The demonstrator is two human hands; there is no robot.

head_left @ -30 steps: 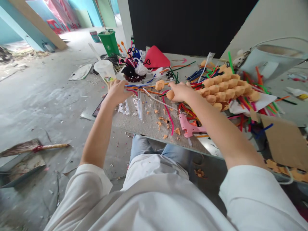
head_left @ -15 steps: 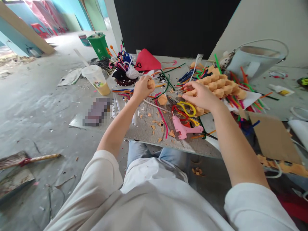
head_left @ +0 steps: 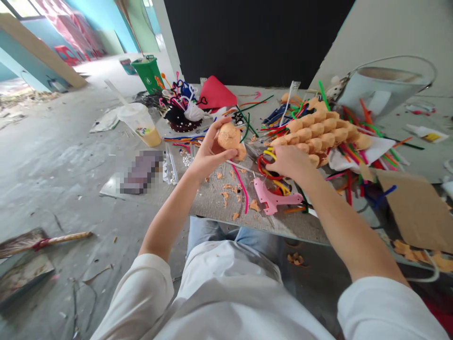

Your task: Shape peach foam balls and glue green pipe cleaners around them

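My left hand (head_left: 212, 146) is curled around a rounded orange cup cut from an egg carton (head_left: 229, 135), thumb in front and fingers behind. A second orange cup (head_left: 242, 152) lies on the table just past my thumb. My right hand (head_left: 290, 160) has its fingers closed at the looped handles of the scissors (head_left: 262, 166); red and yellow loops show, and whether they belong to one pair or two I cannot tell. The large orange egg carton (head_left: 318, 132) sits just behind my right hand. Below the scissors lies a pink glue gun (head_left: 272, 196).
Pipe cleaners (head_left: 354, 153) lie heaped to the right, near a grey watering can (head_left: 382, 94) and a cardboard piece (head_left: 417, 203). At left stand a drink cup (head_left: 139, 125) and a blurred-out flat object (head_left: 141, 172). Orange scraps (head_left: 231, 189) litter the table's front.
My right hand has come down from the egg carton onto the scissors' handles. My left hand has turned and moved slightly right and nearer, showing more of the orange cup it holds.
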